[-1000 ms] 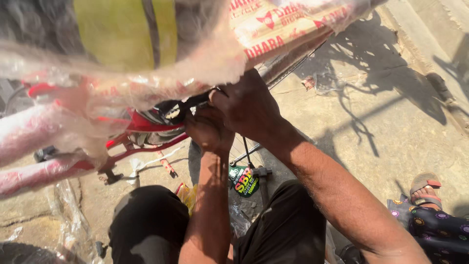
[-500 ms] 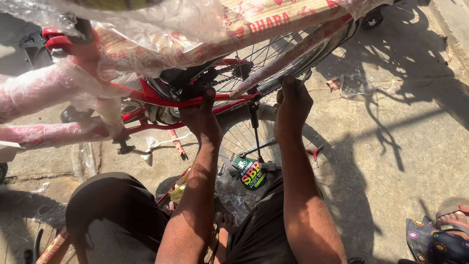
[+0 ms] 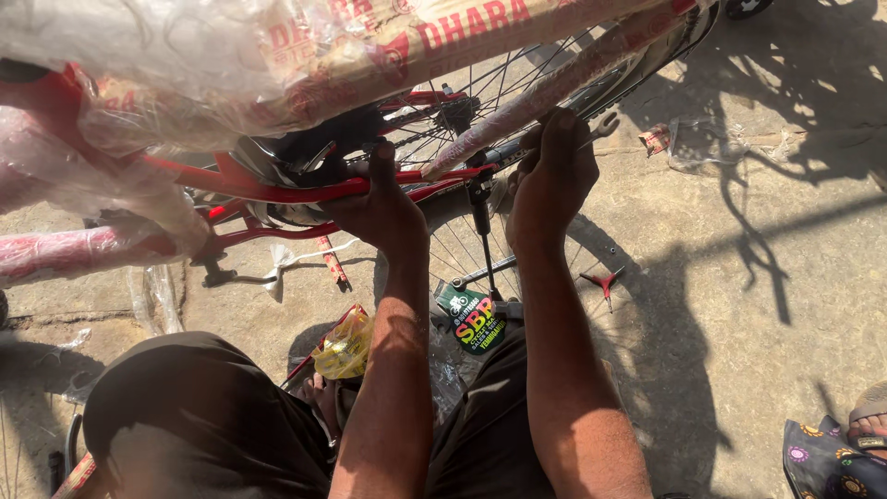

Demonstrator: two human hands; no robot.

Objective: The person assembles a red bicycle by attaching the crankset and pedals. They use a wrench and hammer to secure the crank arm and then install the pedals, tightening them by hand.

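Observation:
A red bicycle frame [image 3: 277, 189], partly wrapped in clear plastic and cardboard [image 3: 277, 65], stands in front of me. My left hand [image 3: 379, 203] grips the red stay next to the rear wheel hub. My right hand [image 3: 550, 176] is closed on a metal spanner [image 3: 596, 129] at the wheel axle, its open jaw sticking out to the right. The spoked rear wheel [image 3: 517, 83] sits behind both hands. My knees in dark trousers fill the bottom of the view.
A small red three-way tool [image 3: 602, 280] lies on the concrete to the right. A green and black packet [image 3: 473, 319] and a yellow wrapper [image 3: 346, 344] lie near my knees. Another person's sandalled foot [image 3: 868, 427] shows at the bottom right.
The view has swung downward and nearer. My right hand has shifted right onto the spanner at the axle; my left hand has stayed on the red stay.

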